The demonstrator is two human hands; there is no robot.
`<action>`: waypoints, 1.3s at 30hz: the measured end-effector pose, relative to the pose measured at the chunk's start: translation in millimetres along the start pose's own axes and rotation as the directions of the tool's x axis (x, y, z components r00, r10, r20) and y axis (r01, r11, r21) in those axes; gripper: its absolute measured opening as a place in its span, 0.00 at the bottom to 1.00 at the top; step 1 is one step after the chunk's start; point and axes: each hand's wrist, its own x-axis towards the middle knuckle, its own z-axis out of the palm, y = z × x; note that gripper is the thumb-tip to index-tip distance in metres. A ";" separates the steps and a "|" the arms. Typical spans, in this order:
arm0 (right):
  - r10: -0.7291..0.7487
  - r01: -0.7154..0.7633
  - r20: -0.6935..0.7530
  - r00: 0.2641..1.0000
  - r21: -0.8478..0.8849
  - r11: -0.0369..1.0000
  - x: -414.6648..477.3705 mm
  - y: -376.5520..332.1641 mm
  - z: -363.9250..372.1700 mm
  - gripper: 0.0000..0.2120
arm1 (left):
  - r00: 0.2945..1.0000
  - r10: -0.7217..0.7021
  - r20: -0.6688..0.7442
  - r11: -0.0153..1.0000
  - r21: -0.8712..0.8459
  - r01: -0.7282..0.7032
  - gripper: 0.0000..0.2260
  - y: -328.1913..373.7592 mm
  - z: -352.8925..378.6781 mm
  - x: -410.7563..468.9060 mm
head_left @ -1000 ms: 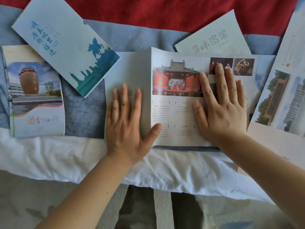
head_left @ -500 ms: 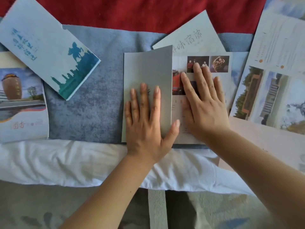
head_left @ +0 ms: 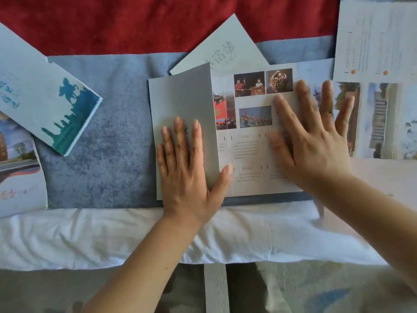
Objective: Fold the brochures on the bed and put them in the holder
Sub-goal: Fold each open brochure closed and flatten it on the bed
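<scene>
Brochure (head_left: pixel 248 154) lay mid-bed on blue blanket (head_left: pixel 101 143), grey left flap (head_left: pixel 180 98) folded over. Left hand (head_left: pixel 187 168) pressed flat on it, fingers straight; right hand (head_left: pixel 311 141) spread flat on right panel. Fold step looked half done. Next: bring right panel over, crease. Holder wasn't visible.

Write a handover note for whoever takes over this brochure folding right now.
Left hand: flat, pressing the grey panel down onto the middle brochure.
Right hand: flat, fingers spread on that brochure's right side; blurred.
Done: grey panel folded over. The horseman brochure and the left-edge brochure look folded; a pale brochure pokes out behind the middle one.
Left: fold the right panel over, fold the open brochure at the right, then put them all in the holder, which is not in view.
</scene>
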 end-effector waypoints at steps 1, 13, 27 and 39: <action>0.003 -0.003 0.005 1.000 0.010 1.000 -0.8 4.7 -0.3 0.32 | 1.000 0.000 -0.002 1.000 0.000 0.000 0.41 1.6 -0.1 0.1; 0.034 -0.021 -0.152 0.988 0.086 0.996 -5.9 21.1 22.9 0.31 | 0.995 0.092 -0.032 0.995 -0.031 -0.093 0.40 59.4 17.0 8.3; 0.071 -0.033 -0.163 0.984 0.222 0.974 -5.6 22.7 19.8 0.29 | 0.999 0.047 0.014 0.987 0.151 -0.049 0.34 89.9 32.0 12.1; 0.202 -0.192 -0.097 0.975 0.103 0.976 -7.4 76.9 -4.6 0.26 | 0.997 0.057 0.060 0.978 0.196 -0.068 0.32 122.4 36.6 23.9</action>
